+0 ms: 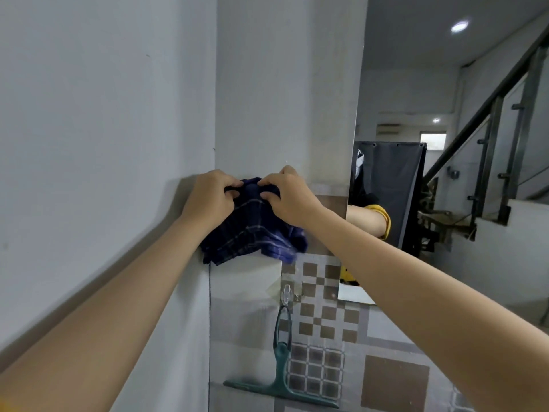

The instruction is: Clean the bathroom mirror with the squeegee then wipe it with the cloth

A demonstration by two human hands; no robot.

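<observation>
Grey painted wall [98,114] fills your left side, and a tiled column [323,331] with brown checker squares stands ahead of you. You have two hands up, one cloth and one squeegee in view. Your left hand [209,197] and right hand [286,197] both pinch the top of the dark blue checked cloth [252,230], fingers closed into its folds, the cloth bunched against the wall at the column's corner. Below it, the single green squeegee [280,367] hangs by its handle loop from one clear hook [286,294] stuck on the tiles, blade at the bottom. Whatever holds the cloth up behind your fingers is hidden. Both your forearms run off the lower edge. At your right, the mirror [386,99] is cut off by the frame, and shows a yellow sleeve, a dark curtain, a stair rail and two ceiling lights.
</observation>
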